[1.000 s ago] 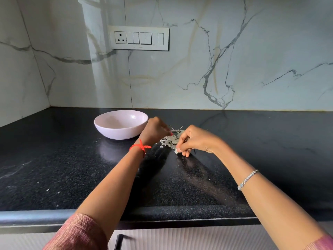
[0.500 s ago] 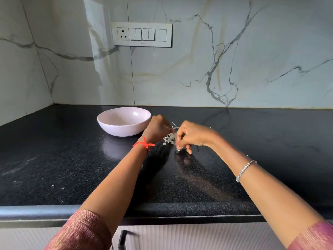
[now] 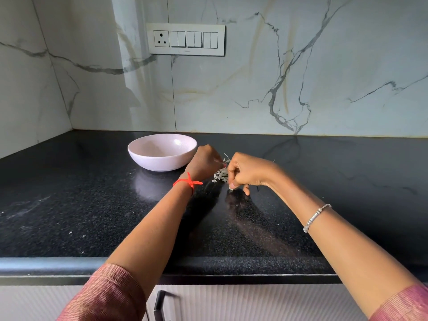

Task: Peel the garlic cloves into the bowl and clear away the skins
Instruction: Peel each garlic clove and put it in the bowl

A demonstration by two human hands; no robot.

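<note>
A pale pink bowl (image 3: 162, 151) stands on the black counter (image 3: 92, 205), left of my hands; its inside is hard to see. A small heap of white garlic skins (image 3: 220, 176) lies between my hands. My left hand (image 3: 205, 162), with a red thread at the wrist, is curled beside the heap, right of the bowl; what it holds is hidden. My right hand (image 3: 246, 172) has its fingers curled down over the heap's right side, pinching at the skins, with its fingertips touching the counter.
The counter runs to a marble wall with a switch panel (image 3: 186, 39) behind. Its front edge (image 3: 208, 265) is near me, above a white drawer with a dark handle (image 3: 158, 304). A few white specks lie scattered on the counter's left part.
Both hands have stayed at the heap with only slight finger movement. The camera has shifted a little, so the scene sits lower and more to the right.
</note>
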